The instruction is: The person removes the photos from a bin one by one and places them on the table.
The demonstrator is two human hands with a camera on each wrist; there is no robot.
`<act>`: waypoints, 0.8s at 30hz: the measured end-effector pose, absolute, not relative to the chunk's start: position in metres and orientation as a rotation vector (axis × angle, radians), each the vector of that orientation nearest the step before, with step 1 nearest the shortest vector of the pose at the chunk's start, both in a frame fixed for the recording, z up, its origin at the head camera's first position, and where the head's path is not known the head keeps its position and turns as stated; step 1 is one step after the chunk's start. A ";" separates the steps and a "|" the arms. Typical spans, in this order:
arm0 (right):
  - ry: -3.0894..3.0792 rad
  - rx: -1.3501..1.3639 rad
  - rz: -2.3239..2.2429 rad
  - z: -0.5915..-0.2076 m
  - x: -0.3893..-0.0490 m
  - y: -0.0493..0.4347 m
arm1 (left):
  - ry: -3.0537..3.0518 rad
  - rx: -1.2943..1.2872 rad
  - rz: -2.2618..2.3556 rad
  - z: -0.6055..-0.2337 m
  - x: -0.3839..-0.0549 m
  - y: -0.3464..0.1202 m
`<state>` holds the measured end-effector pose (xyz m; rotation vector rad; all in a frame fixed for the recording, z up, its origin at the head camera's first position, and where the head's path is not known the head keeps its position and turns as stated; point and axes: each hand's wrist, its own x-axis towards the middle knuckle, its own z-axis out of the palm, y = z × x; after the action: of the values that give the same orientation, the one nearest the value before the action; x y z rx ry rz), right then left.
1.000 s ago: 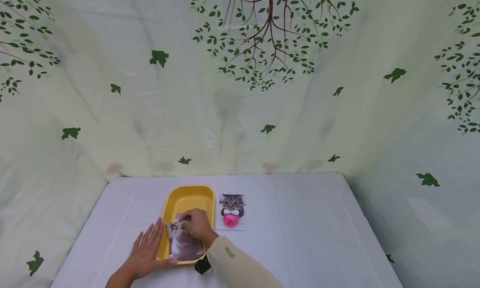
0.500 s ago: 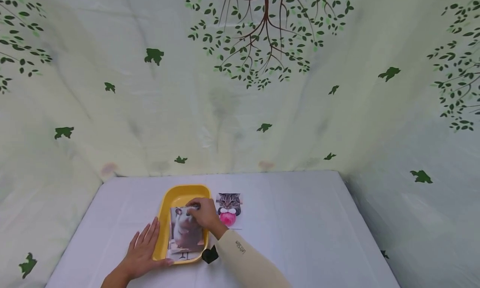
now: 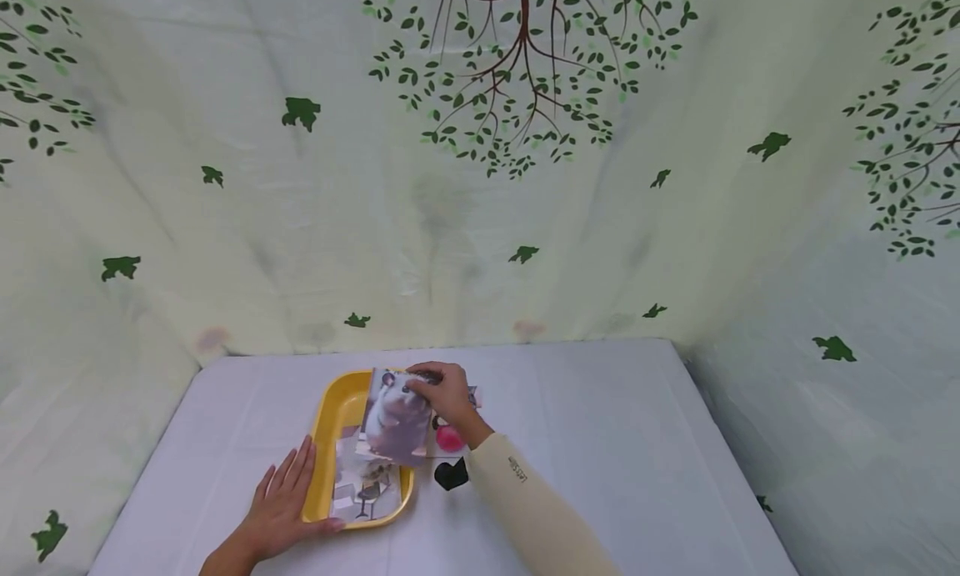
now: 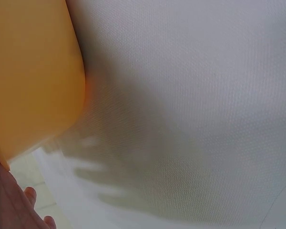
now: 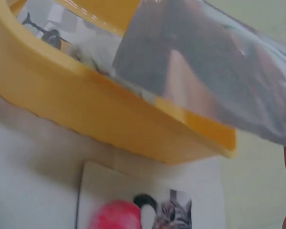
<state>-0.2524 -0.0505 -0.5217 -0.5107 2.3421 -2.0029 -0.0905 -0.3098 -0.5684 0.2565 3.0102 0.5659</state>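
Plenty of steadying at far left: bracing the yellow tray [image 3: 345, 403] along its outer left side with the straight, spread fingers of the left hand [image 3: 277, 501], resting the thumb at the near rim and gripping nothing. Showing inside, in the near half, picture cards [image 3: 367, 503], partly overlapped in view by the pale-animal card [image 3: 396, 422]. Holding that tilted over the tray's right side, pinching it near the top right corner between thumb and curled fingers of the right hand [image 3: 448, 397]; not revealing clearly any touch against the rim. Probably wanting a light, sure pinch at the edge, avoiding bending the glossy sheet or scraping the side wall. Leaving the cat card [image 3: 450, 439] partly hidden behind the right hand, just right of the tray, likely calling for care against brushing it
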 end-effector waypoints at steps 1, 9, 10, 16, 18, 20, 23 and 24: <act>2.329 -0.505 -2.017 -0.521 -0.254 -0.046 | 3.001 0.245 0.553 -0.567 -0.091 -0.310; 2.259 -0.423 -2.071 -0.521 -0.266 -0.002 | 2.957 0.205 0.554 -0.566 -0.092 -0.309; 2.254 -0.403 -2.080 -0.526 -0.270 0.005 | 2.951 0.198 0.552 -0.566 -0.092 -0.308; 2.324 -0.281 -2.053 -0.544 -0.281 0.044 | 2.951 0.193 0.557 -0.566 -0.092 -0.310; 2.358 -0.250 -2.026 -0.550 -0.283 0.056 | 2.964 0.206 0.553 -0.565 -0.092 -0.310; 2.384 -0.206 -1.998 -0.556 -0.285 0.067 | 2.967 0.208 0.549 -0.565 -0.092 -0.310; 2.422 -0.150 -1.957 -0.562 -0.286 0.081 | 2.958 0.203 0.548 -0.565 -0.092 -0.309; 2.442 -0.134 -1.934 -0.563 -0.286 0.085 | 2.949 0.196 0.546 -0.565 -0.092 -0.309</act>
<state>-0.2862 0.0847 -0.5631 -0.1340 2.4424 -1.9344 -0.0921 -0.3088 -0.5645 0.1959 2.9492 0.5457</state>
